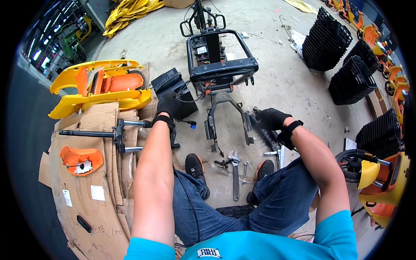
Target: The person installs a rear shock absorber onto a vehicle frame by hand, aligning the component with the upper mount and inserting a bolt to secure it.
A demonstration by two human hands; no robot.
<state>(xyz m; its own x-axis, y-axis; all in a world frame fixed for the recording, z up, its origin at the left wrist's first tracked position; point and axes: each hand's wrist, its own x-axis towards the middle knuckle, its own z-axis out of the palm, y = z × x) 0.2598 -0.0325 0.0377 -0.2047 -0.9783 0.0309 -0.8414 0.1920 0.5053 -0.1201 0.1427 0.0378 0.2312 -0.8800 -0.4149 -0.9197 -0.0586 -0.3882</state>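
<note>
My left hand (170, 105), in a black glove, is at the black box (164, 81) with cables beside it; its fingers blend into the dark parts. My right hand (271, 119), also gloved, is over black coil-spring shock absorbers (265, 135); its fingers are too dark and blurred to read. Between them lies a dark metal bracket (223, 97) below a black scooter frame (221, 67). A large adjustable wrench (235, 177), a smaller wrench (245, 171) and small dark parts lie between my shoes. A metal front fork (118, 135) rests on cardboard left of my left arm.
Yellow-orange body panels (102, 89) and an orange shell (81, 161) are on the left with cardboard sheets (78, 208). Stacked black baskets (323, 41) stand at the right, near a yellow part with a wheel (375, 173) and a row of scooters. More yellow panels (125, 17) lie behind.
</note>
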